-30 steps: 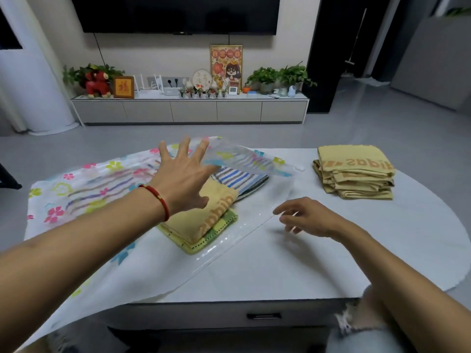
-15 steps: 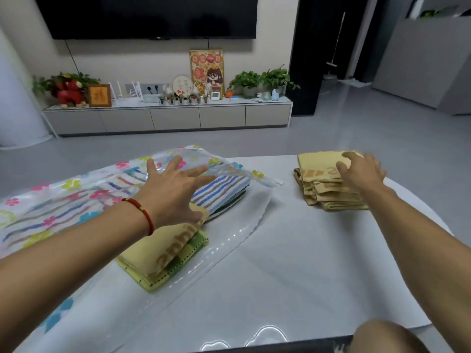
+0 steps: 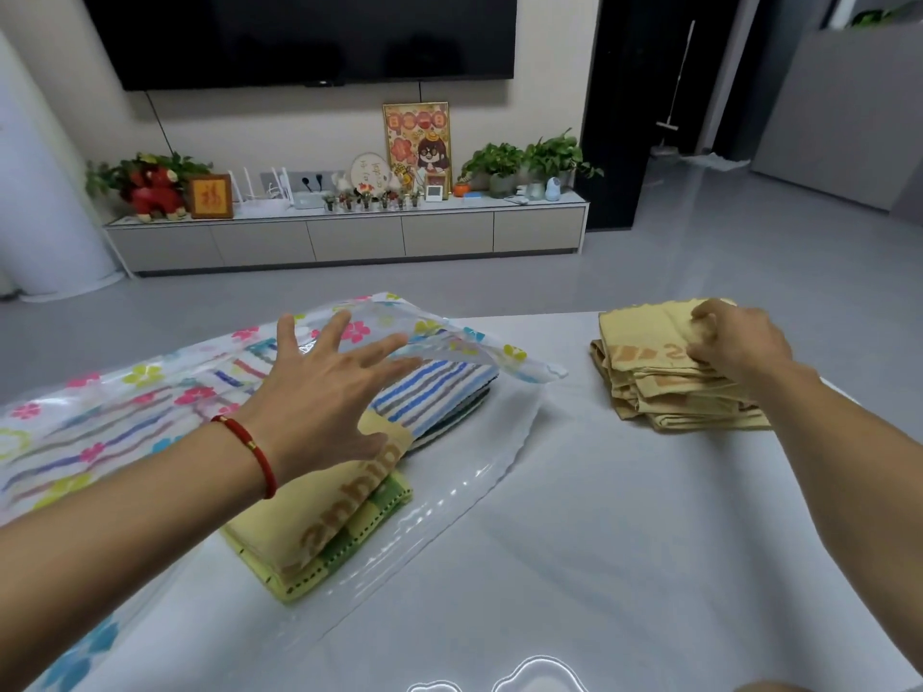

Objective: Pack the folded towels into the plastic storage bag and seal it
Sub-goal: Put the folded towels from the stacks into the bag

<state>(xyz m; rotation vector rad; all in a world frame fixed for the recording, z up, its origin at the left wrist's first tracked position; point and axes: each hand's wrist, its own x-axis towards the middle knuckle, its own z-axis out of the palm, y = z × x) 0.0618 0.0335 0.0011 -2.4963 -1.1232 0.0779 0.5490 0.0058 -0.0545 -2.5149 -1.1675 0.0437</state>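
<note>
The left hand (image 3: 319, 392) has no grip on anything: its fingers are spread flat, propping up the flowered top flap of the plastic storage bag (image 3: 125, 392). Under that palm, at the bag's mouth, lie a striped towel (image 3: 434, 394) and a yellow towel (image 3: 319, 526), half inside. To the right, across bare table (image 3: 599, 541), the right hand (image 3: 734, 344) has its grip closed on the top of the yellow towel stack (image 3: 664, 387). It would be best to lift the whole stack level, pinching underneath so the folds hold, while the left keeps the mouth wide.
</note>
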